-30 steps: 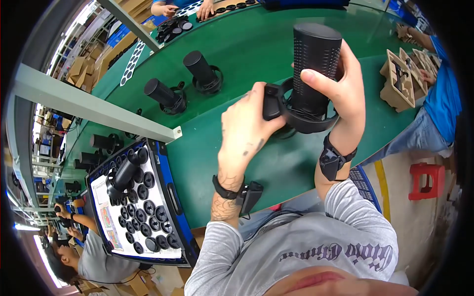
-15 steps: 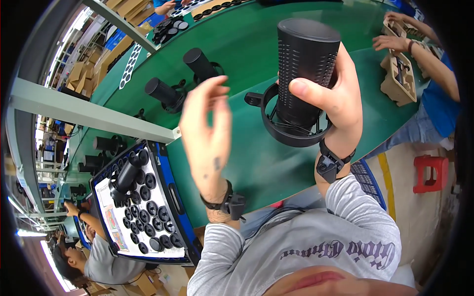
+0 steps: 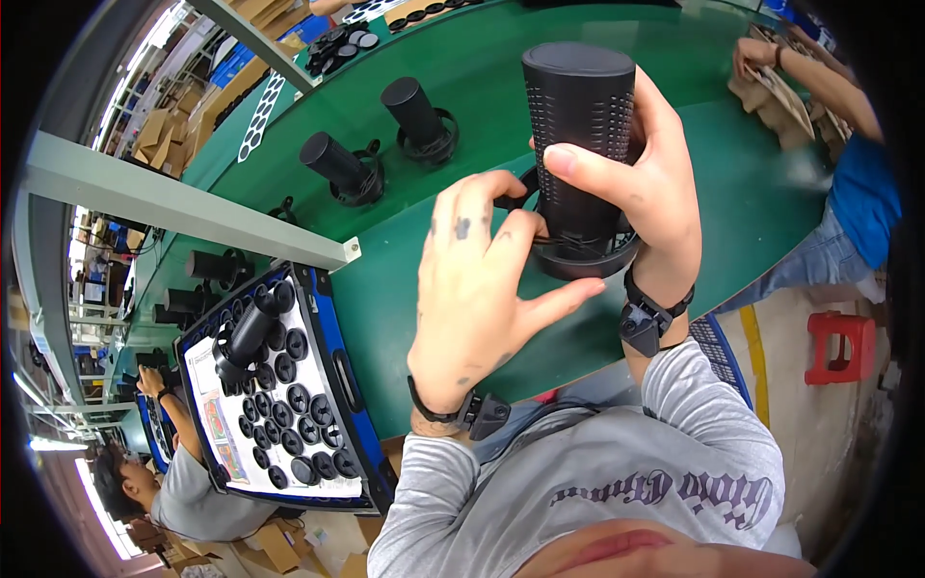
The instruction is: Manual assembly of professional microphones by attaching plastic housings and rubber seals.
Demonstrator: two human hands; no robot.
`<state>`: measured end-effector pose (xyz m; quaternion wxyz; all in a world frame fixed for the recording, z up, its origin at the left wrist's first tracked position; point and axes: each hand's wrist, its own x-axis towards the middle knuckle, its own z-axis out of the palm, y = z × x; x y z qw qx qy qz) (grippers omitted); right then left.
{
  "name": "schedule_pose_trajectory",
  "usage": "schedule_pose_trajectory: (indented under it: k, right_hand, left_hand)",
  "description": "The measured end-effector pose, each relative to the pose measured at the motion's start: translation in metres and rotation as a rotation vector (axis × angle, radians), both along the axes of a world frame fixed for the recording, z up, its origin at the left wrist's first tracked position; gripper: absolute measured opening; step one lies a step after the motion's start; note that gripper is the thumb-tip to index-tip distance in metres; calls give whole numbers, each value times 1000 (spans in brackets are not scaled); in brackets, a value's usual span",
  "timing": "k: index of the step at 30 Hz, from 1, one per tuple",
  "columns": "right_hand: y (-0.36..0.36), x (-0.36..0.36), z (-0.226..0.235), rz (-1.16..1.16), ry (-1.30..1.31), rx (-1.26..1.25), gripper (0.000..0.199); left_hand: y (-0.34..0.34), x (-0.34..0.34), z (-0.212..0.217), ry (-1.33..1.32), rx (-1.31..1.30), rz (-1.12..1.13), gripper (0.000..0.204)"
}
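Observation:
My right hand (image 3: 641, 173) is wrapped round a black perforated cylinder (image 3: 582, 125) and holds it upright above the green table (image 3: 453, 356). Round the cylinder's lower end sits a black ring-shaped base (image 3: 588, 265). Close against that base, on its left side, is my left hand (image 3: 482, 279). Its fingers are bent and spread, with the thumb stretched out below the ring. The fingertips reach the ring's left side; whether they press on it cannot be made out. Two similar black cylinders (image 3: 412, 111) with ring bases stand farther back on the left.
On the left a blue-edged tray (image 3: 337, 385) carries several round black parts (image 3: 281, 414) and another cylinder (image 3: 252, 332). A grey metal post (image 3: 193, 207) crosses above the table's left side. At the right, a co-worker's hand (image 3: 756, 56) handles cardboard trays (image 3: 776, 111). A red stool (image 3: 836, 347) stands on the floor.
My left hand has moved right, from the open space beside the ring up to its left side. The cylinder in my right hand has shifted slightly left. The co-worker's cardboard trays have moved.

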<state>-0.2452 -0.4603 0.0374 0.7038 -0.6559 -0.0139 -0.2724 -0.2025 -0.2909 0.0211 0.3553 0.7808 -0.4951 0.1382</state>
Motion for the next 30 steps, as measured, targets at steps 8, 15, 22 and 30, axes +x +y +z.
schedule_pose_trajectory:
  k: [8, 15, 22, 30]
  right_hand:
    - [-4, -2, 1, 3, -20, 32, 50]
    - [-7, -2, 2, -34, -27, -49, 50]
    - [-6, -2, 0, -59, -49, -129, 61]
    - [-10, -1, -3, -147, -224, 110, 52]
  left_hand:
    - [-9, -9, -3, 280, -104, -41, 44]
    - [-11, -11, -7, 370, -150, -104, 39]
    - [-10, -12, -9, 526, -283, -156, 36]
    - [15, 2, 2, 374, -813, -4, 60]
